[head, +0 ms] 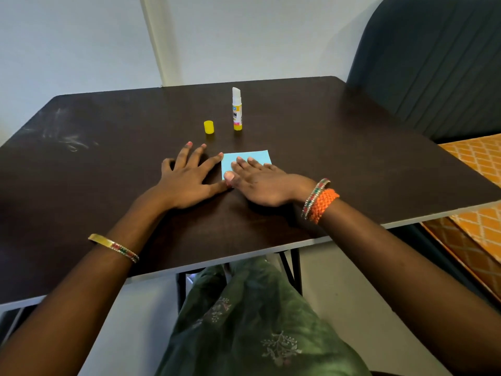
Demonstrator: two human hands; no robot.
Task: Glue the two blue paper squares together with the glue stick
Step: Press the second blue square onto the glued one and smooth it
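A light blue paper square [254,156] lies flat on the dark table [108,164]; I see one sheet on top and cannot tell whether another lies under it. My right hand [260,183] rests flat on the paper's near half, fingers spread. My left hand [187,177] lies flat on the table just left of the paper, its index fingertip touching the paper's left edge. Behind the paper the glue stick [237,111] stands upright with its white glue exposed. Its yellow cap [209,127] stands to the left of it.
A dark upholstered chair [433,63] stands at the table's far right corner. An orange patterned cloth [477,191] lies to the right of the table. White smears [70,139] mark the table's left part. A wall runs behind the table.
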